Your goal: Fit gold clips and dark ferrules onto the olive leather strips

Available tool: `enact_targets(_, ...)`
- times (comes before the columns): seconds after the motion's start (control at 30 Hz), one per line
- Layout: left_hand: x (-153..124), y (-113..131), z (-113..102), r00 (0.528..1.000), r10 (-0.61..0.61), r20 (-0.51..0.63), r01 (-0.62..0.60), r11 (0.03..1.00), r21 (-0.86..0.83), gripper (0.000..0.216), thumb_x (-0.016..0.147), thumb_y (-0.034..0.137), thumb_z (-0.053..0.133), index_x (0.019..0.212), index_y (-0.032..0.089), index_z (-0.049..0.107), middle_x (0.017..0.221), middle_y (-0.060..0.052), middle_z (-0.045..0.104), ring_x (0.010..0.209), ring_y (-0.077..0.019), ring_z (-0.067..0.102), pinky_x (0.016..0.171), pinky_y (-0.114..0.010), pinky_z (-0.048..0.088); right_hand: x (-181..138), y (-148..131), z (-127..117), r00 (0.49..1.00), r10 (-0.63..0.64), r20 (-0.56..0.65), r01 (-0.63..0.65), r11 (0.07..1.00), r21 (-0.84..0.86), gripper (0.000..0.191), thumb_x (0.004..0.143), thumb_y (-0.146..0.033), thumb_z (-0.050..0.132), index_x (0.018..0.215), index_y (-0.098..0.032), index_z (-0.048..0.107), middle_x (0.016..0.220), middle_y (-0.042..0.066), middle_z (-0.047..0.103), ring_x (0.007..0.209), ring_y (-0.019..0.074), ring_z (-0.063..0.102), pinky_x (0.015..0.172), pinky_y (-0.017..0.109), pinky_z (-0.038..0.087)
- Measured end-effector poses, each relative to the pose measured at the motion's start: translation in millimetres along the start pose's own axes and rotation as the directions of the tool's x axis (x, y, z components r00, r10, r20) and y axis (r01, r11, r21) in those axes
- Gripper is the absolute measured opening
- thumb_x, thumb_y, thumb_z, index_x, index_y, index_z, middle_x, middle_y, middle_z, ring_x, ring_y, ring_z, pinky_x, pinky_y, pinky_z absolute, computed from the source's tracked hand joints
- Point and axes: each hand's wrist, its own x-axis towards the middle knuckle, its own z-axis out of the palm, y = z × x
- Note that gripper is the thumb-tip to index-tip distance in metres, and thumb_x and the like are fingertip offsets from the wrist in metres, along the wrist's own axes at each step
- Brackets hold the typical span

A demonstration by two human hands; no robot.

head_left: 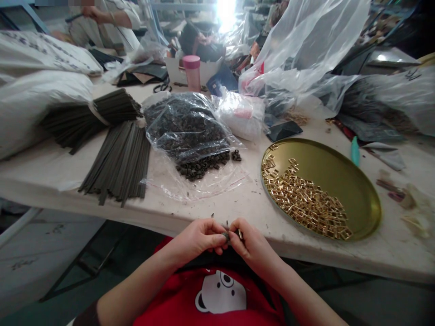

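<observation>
Small dark piece (225, 237) sits in left hand's (205, 237) narrow, pinching grip; right hand (249, 243), alongside, holds gold piece (240, 234); tabletop's (249, 199) near edge close by, mostly bare gap between plastic bag (190, 129) and round tray (343, 170)

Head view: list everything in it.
Table: one, whitish, centre
Tray: one, gold, table right
Buckles: many, gold, on tray
Bag: one, clear, table centre
Loops: many, dark, spilling from bag
Strip bundles: two, dark, table left
Packet: one, white, beside bag
Jar: one, pink, back centre
Slab: one, black, behind tray
Stick: one, teal, behind tray
Sacks: count unclear, white, far left
Co-worker's sleeve: one, white, back left
Background clutter: uncounted, mixed, back
Garment: one, red, lap
Left grip: one, holding dark piece
Right grip: one, holding gold piece
</observation>
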Motion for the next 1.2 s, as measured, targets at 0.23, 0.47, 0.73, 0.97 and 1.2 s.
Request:
enact_targets(0.23, -8, 8, 3, 0.998, 0.01, 0.056, -0.018, 0.987, 0.16, 0.018, 0.071, 0.027, 0.058, 0.08, 0.012, 0.063, 0.065, 0.0, 0.063, 0.061, -0.0122, 0.055, 0.059, -0.022, 0.04, -4, 3, 0, 0.997, -0.022, 0.073, 0.028, 0.995, -0.092, 0.008, 0.084, -0.02, 0.038, 0.078, -0.02, 0.043, 0.065, -0.001, 0.052, 0.058, 0.0124, 0.047, 0.054, 0.023, 0.036)
enact_targets(0.47, -6, 4, 4, 0.998, -0.009, 0.06, 0.004, 0.996, 0.093, 0.018, 0.072, 0.028, 0.059, 0.081, 0.012, 0.063, 0.064, -0.001, 0.063, 0.06, -0.0113, 0.057, 0.06, -0.022, 0.041, -10, 3, 2, 0.994, -0.109, 0.028, 0.112, 0.985, -0.129, 0.01, 0.085, -0.02, 0.036, 0.078, -0.02, 0.043, 0.067, 0.001, 0.053, 0.059, 0.0136, 0.049, 0.055, 0.025, 0.038)
enact_targets(0.73, -4, 6, 5, 0.979, -0.094, 0.181, 0.064, 0.984, 0.166, 0.022, 0.078, 0.035, 0.051, 0.074, 0.013, 0.053, 0.063, 0.0, 0.06, 0.05, -0.0085, 0.055, 0.048, -0.018, 0.039, -15, 3, 1, 0.986, -0.165, 0.005, 0.165, 0.985, -0.046, 0.014, 0.087, -0.02, 0.034, 0.097, -0.019, 0.045, 0.083, 0.005, 0.06, 0.075, 0.0161, 0.057, 0.067, 0.028, 0.044)
enact_targets(0.97, -5, 39, 7, 0.973, 0.017, 0.232, -0.145, 0.824, 0.548, 0.025, 0.084, 0.028, 0.037, 0.079, 0.015, 0.057, 0.058, 0.003, 0.054, 0.046, -0.0078, 0.048, 0.047, -0.018, 0.037, -9, -1, 1, 0.969, -0.246, -0.035, 0.243, 0.967, -0.073, 0.021, 0.089, -0.022, 0.031, 0.105, -0.019, 0.045, 0.088, 0.006, 0.063, 0.081, 0.0172, 0.059, 0.071, 0.029, 0.046)
enact_targets(1.2, 17, 44, -15, 0.865, 0.497, -0.068, -0.157, 0.397, 0.904, 0.023, 0.082, 0.027, 0.046, 0.098, 0.019, 0.06, 0.092, -0.007, 0.065, 0.084, -0.0213, 0.058, 0.072, -0.029, 0.042, 52, 28, -41, 0.934, -0.219, -0.282, 0.121, 0.937, -0.327, 0.025, 0.089, -0.031, 0.032, 0.09, -0.019, 0.053, 0.077, 0.006, 0.063, 0.071, 0.0197, 0.059, 0.062, 0.03, 0.045)
